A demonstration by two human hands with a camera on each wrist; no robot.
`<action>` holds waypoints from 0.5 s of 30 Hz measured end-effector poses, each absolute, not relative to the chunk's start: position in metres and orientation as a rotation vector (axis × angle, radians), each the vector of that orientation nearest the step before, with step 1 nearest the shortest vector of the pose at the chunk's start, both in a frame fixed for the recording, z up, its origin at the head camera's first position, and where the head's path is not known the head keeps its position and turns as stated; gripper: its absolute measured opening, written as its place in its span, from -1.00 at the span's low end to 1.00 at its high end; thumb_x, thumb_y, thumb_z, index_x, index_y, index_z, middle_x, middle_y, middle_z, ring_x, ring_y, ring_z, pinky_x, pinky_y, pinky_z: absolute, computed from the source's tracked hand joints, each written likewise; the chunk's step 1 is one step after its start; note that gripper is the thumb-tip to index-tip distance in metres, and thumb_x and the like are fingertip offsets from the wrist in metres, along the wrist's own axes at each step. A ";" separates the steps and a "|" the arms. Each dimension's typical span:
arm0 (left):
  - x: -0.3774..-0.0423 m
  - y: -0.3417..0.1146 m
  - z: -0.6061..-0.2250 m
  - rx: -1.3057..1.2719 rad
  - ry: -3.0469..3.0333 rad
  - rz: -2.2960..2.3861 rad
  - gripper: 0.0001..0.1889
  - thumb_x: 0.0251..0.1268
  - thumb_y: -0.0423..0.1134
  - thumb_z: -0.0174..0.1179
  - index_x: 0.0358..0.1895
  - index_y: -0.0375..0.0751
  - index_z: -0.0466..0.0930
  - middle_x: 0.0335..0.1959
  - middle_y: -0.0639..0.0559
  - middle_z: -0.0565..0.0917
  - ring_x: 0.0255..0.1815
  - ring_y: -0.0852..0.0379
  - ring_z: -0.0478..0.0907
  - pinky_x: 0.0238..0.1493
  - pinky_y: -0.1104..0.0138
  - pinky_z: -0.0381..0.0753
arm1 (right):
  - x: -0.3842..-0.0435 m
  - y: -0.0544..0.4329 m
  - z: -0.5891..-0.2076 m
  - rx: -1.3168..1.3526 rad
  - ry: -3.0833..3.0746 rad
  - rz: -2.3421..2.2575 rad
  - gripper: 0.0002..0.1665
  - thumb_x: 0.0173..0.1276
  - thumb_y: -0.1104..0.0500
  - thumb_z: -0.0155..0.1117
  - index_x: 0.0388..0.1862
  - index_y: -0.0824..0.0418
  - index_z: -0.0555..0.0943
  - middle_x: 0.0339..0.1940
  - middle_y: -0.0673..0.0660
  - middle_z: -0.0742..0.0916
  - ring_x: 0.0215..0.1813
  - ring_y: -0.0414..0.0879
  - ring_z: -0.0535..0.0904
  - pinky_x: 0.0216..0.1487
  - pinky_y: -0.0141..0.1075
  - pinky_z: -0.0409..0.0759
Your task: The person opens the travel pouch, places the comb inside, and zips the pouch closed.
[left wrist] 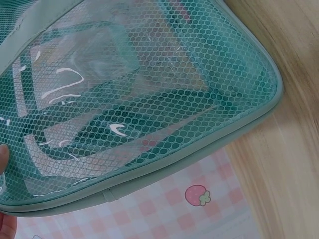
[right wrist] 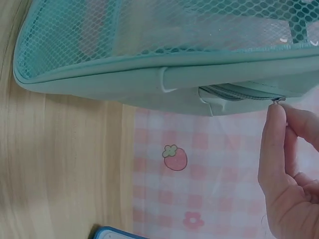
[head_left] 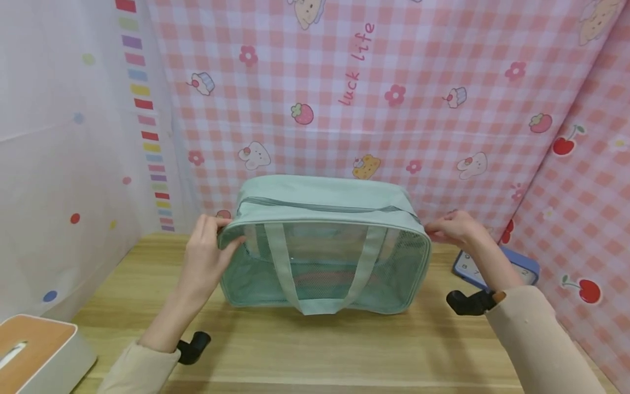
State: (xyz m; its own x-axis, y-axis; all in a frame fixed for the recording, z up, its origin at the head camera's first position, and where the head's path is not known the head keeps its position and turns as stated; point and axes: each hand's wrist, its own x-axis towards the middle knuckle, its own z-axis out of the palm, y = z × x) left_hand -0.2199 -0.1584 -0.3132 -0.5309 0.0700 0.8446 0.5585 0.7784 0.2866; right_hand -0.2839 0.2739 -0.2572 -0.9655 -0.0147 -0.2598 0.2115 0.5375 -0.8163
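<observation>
A mint-green mesh bag [head_left: 325,191] stands upright on the wooden table, its fabric handle [head_left: 320,306] hanging down the front. My left hand [head_left: 206,246] grips the bag's upper left corner, thumb on the front mesh and fingers behind the edge. At the right end of the top, my right hand [head_left: 455,227] pinches the small metal zipper pull [right wrist: 277,100] between thumb and fingertip. The zipper [head_left: 305,205] runs across the top and looks closed along most of its length. Through the mesh [left wrist: 164,119] the clear lining shows, with glare on it.
Behind the right forearm lies a blue-framed clock [head_left: 465,268] with numerals. A white tissue box [head_left: 64,350] with an orange lid sits at the front left. Pink checked cloth [head_left: 315,142] hangs behind the bag, and another covers the right side. Wooden table [head_left: 374,350] extends in front.
</observation>
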 end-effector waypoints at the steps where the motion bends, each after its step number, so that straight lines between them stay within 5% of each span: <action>1: -0.220 -0.158 -0.313 -0.470 -2.058 -0.678 -0.59 -0.22 -0.47 0.42 -0.23 -0.45 0.44 -0.32 -0.25 0.45 -0.26 -0.08 0.46 -0.22 0.17 0.61 | -0.284 0.275 -0.258 0.161 2.498 -1.450 -0.63 0.20 0.25 0.19 -0.07 0.44 0.43 -0.48 -0.10 0.62 -0.37 -0.33 0.57 -0.16 -0.51 0.62; 10: -0.222 -0.154 -0.313 -0.462 -2.064 -0.685 -0.60 -0.20 -0.46 0.41 -0.23 -0.44 0.44 -0.33 -0.23 0.46 -0.27 -0.07 0.46 -0.23 0.18 0.61 | -0.287 0.294 -0.280 0.173 1.968 -1.927 -0.96 0.30 0.39 0.05 -0.27 0.33 0.41 -0.48 -0.02 0.63 -0.40 -0.29 0.62 -0.23 -0.55 0.63; 15: -0.222 -0.153 -0.313 -0.463 -2.078 -0.686 -0.61 -0.19 -0.47 0.41 -0.23 -0.43 0.44 -0.33 -0.22 0.45 -0.28 -0.06 0.46 -0.23 0.19 0.61 | -0.285 0.300 -0.301 0.197 1.992 -1.927 -0.88 0.30 0.39 0.02 -0.19 0.40 0.39 -0.33 0.07 0.54 -0.40 -0.29 0.58 -0.25 -0.55 0.62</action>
State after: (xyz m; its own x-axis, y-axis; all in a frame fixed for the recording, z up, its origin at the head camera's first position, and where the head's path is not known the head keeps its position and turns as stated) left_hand -0.2224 -0.1527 -0.3134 -0.5484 0.0704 0.8332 0.5525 0.7785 0.2979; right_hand -0.2852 0.3001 -0.3008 -0.9251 -0.1478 -0.3499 0.3448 0.0595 -0.9368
